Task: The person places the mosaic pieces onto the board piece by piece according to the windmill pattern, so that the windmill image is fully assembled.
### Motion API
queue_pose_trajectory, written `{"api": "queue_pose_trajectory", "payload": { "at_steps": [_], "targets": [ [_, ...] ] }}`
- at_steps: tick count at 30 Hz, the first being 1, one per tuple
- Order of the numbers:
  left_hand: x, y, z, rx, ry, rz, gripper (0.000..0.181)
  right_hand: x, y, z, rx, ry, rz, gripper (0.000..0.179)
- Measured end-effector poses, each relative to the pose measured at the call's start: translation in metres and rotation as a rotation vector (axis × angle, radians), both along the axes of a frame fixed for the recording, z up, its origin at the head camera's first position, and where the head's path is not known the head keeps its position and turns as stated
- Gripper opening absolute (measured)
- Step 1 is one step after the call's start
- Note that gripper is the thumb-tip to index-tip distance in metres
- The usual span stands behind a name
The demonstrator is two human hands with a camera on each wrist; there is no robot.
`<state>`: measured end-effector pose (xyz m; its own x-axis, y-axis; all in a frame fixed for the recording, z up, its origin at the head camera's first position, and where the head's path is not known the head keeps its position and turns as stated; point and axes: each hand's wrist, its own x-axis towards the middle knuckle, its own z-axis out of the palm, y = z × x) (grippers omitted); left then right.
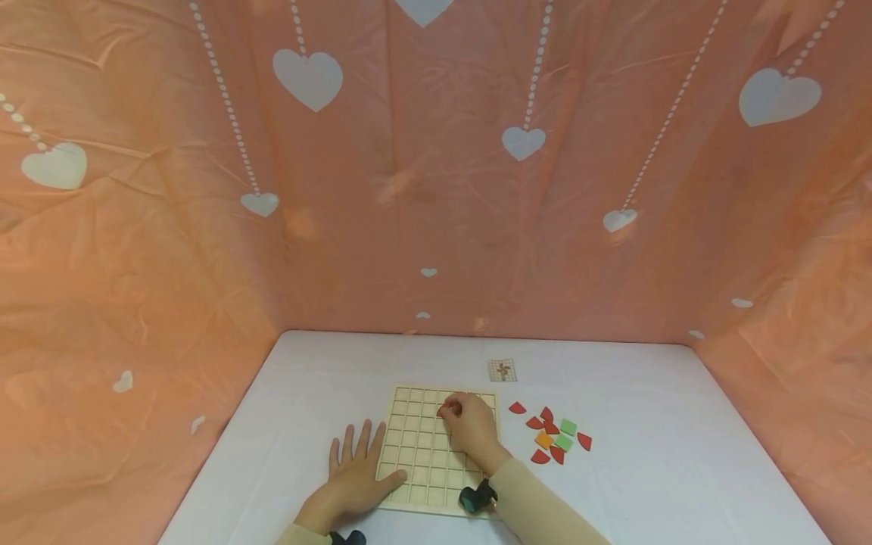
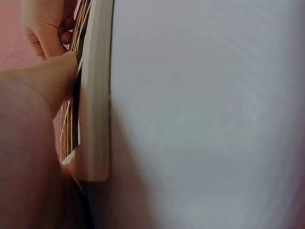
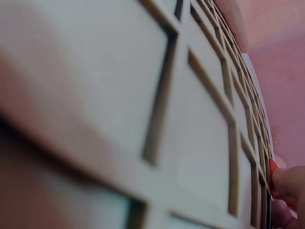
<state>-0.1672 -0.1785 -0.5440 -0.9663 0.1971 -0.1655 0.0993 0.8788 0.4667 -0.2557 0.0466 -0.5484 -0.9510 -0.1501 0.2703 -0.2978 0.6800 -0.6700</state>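
Observation:
A light wooden grid board [image 1: 416, 457] lies on the white table. Over its far part, my right hand [image 1: 472, 426] pinches a red quarter-circle tile [image 1: 440, 412] between thumb and fingers. The right wrist view shows the tile's red edge [image 3: 272, 171] close to the grid. My left hand [image 1: 355, 475] rests with fingers spread at the board's left side. Its thumb [image 2: 64, 76] lies over the board's edge, while the other fingers are on the table.
Right of the board lie several loose red quarter-circle tiles [image 1: 517, 408], green square tiles [image 1: 568, 427] and an orange square tile [image 1: 543, 440]. A small pattern card [image 1: 502, 370] lies behind the board. Orange cloth [image 1: 409, 189] with white hearts encloses the table [image 1: 654, 424].

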Motion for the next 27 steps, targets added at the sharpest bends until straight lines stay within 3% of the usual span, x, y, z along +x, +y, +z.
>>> {"api": "queue_pose_trajectory", "payload": {
  "at_steps": [11,16,20,24,27],
  "targets": [
    [0.001,0.003,0.005,0.003,0.002,-0.007,0.097,0.002,0.005,0.005,0.025,-0.011,0.046,0.010],
    [0.001,0.004,0.003,0.001,0.004,-0.007,0.097,0.005,0.010,0.006,0.019,-0.064,0.056,0.012],
    [0.001,0.002,0.000,0.010,0.008,-0.003,0.099,0.006,0.011,0.005,0.028,-0.058,0.076,0.014],
    [0.001,0.000,-0.003,0.012,0.027,0.002,0.100,0.008,0.013,0.005,0.013,-0.058,0.106,0.024],
    [0.001,-0.001,-0.002,0.017,0.029,0.008,0.100,0.010,0.018,0.008,-0.033,-0.106,0.125,0.036]
  ]
}}
